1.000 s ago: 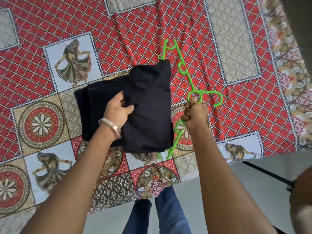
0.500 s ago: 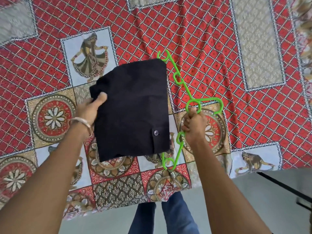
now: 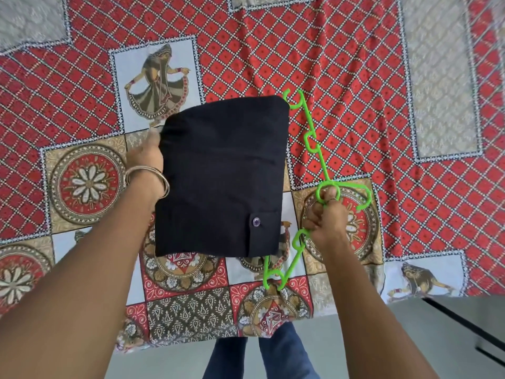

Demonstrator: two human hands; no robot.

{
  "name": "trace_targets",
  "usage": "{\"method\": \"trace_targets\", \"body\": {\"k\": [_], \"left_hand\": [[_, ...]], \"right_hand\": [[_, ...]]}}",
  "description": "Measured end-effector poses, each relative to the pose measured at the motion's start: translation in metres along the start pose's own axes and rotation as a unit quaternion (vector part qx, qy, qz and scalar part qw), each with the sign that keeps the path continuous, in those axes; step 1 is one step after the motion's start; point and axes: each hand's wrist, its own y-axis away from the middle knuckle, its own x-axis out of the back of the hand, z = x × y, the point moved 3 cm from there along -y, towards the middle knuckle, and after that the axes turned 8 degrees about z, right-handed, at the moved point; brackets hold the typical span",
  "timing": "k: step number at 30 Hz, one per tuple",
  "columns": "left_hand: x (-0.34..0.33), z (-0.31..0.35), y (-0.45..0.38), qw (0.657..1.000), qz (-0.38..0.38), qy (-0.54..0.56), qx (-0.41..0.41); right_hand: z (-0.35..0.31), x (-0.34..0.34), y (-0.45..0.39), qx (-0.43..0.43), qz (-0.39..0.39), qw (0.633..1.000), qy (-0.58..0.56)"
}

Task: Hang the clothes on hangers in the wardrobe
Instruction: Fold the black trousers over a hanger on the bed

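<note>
**Dark garment draped on a green hanger**

Over the patterned bedspread [image 3: 355,77], the right hand [image 3: 325,217] clenches round the green hanger [image 3: 314,143] at its neck, one finger through the ring below the hook. A folded dark garment [image 3: 221,176], button showing near its lower edge, lies over the hanger's bar. The left hand [image 3: 146,157], bangle [image 3: 149,175] on the wrist, touches the garment's left edge; blur hides its grip, so I cannot tell.

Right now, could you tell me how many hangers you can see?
1: a green hanger, held by the right hand beside the dark garment. The garment may hide part of it, or others.
</note>
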Motion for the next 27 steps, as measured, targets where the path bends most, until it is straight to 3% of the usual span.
{"method": "trace_targets", "body": {"k": [3,6,9,12,15,17,18,20,23,24,25,27], "left_hand": [[0.004,-0.004,-0.008,0.985,-0.136,0.084,-0.059],[0.004,-0.009,-0.011,0.982,-0.163,0.079,-0.059],[-0.003,-0.001,-0.012,0.983,-0.14,0.041,-0.113],[-0.006,0.005,-0.011,0.98,-0.107,0.109,-0.126],[0.005,-0.007,-0.021,0.985,0.015,0.13,-0.11],[0.021,-0.016,-0.024,0.984,0.11,0.036,-0.136],[0.031,-0.016,-0.018,0.971,0.145,-0.063,-0.177],[0.041,-0.011,0.007,0.91,0.157,-0.19,-0.334],[0.029,-0.02,0.064,0.779,-0.019,-0.213,-0.59],[0.022,-0.035,0.077,0.732,-0.067,-0.273,-0.621],[0.014,-0.052,0.083,0.708,-0.103,-0.336,-0.612],[0.003,-0.079,0.082,0.722,-0.132,-0.42,-0.534]], "right_hand": [[0.001,0.004,0.003,-0.011,-0.016,1.0,0.008],[-0.002,0.0,0.006,-0.002,-0.025,0.999,0.021],[-0.001,-0.004,0.008,-0.014,-0.038,0.999,0.018],[-0.003,-0.003,0.002,-0.04,-0.045,0.998,-0.011],[-0.007,-0.001,-0.001,-0.04,-0.05,0.998,-0.001],[-0.007,0.001,0.0,-0.033,-0.053,0.998,0.011],[-0.006,0.002,0.001,-0.025,-0.052,0.998,0.013],[-0.006,0.001,0.002,0.001,-0.048,0.999,0.023],[-0.008,0.0,0.004,0.031,-0.04,0.999,0.022],[-0.008,-0.001,0.005,0.032,-0.038,0.998,0.025],[-0.008,0.0,0.005,0.034,-0.035,0.998,0.031],[-0.009,-0.001,0.005,0.041,-0.035,0.998,0.041]]}}
